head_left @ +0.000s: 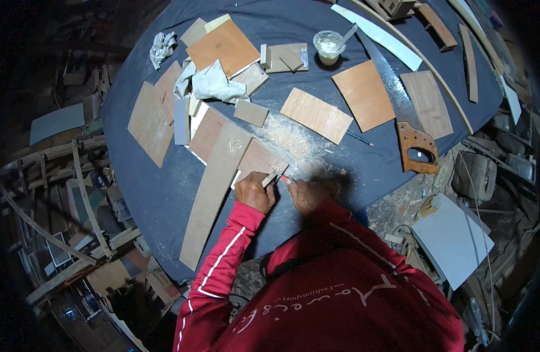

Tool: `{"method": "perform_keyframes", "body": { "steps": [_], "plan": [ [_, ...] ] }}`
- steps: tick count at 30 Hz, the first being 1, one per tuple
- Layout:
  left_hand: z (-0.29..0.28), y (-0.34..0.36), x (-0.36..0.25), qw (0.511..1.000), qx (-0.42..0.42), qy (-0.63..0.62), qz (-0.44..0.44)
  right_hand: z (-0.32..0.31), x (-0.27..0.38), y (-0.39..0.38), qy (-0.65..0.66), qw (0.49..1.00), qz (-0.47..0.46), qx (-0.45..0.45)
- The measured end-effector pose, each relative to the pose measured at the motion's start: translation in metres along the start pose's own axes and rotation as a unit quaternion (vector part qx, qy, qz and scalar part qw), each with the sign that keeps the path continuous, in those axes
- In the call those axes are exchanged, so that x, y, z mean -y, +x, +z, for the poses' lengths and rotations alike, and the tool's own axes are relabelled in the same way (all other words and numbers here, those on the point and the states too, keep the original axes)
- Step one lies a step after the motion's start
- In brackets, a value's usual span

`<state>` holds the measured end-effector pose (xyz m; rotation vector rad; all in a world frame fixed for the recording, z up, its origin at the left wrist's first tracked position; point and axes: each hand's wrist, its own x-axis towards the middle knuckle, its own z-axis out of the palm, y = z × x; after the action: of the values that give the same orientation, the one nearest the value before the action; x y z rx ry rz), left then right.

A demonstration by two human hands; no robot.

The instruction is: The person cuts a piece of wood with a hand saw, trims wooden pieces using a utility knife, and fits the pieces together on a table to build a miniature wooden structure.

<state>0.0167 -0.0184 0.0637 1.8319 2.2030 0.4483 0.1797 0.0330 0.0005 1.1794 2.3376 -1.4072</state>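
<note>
My left hand (253, 190) pinches a small pale wood strip (270, 178) at the lower middle, beside a long grey-brown plank (214, 199) and pinkish plywood pieces (266, 157). My right hand (306, 193) is closed on a small red-handled cutting tool (284, 177), its narrow tip touching or very near the strip's end; its exact kind is too small to tell. Pale shavings (296, 141) lie scattered just beyond my hands. A dark pencil (359, 138) rests beside a light plywood rectangle (315, 114) above my right hand.
Handsaw (417, 146), orange-tan board (363, 94), cup of pale paste with spatula (328, 50) and long strips (434, 94) occupy the dark cloth-covered table (141, 199)'s right and back. White rags (217, 82) and stacked boards (150, 117) lie left. Scrap wood (85, 199) surrounds the table.
</note>
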Motion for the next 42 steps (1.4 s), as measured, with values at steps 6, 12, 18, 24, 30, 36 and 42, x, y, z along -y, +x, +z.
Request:
{"method": "perform_keyframes", "body": {
  "steps": [6, 12, 18, 24, 30, 36, 42],
  "plan": [
    [0.001, -0.004, -0.002, 1.0, -0.012, 0.008, -0.002, 0.007, -0.014, -0.019, 0.01, 0.984, -0.153, -0.092],
    [-0.003, -0.002, -0.002, 1.0, 0.009, 0.009, -0.011, 0.0, 0.0, -0.007, 0.004, 0.99, -0.095, -0.108],
    [-0.003, 0.007, -0.001, 1.0, 0.01, 0.01, -0.018, 0.063, -0.048, 0.007, -0.052, 0.979, -0.102, -0.168],
    [-0.013, 0.024, 0.02, 0.993, 0.081, -0.024, -0.081, -0.002, -0.032, -0.03, -0.018, 0.991, -0.101, -0.08],
    [-0.008, 0.043, 0.078, 0.909, 0.254, -0.173, -0.281, -0.011, -0.023, -0.016, 0.0, 0.976, -0.186, -0.111],
    [-0.005, 0.047, 0.082, 0.889, 0.249, -0.265, -0.277, 0.003, -0.025, -0.004, -0.031, 0.982, -0.166, -0.085],
    [-0.023, 0.061, 0.065, 0.87, 0.31, -0.25, -0.291, -0.008, -0.018, -0.008, -0.034, 0.983, -0.165, -0.073]
  ]
}}
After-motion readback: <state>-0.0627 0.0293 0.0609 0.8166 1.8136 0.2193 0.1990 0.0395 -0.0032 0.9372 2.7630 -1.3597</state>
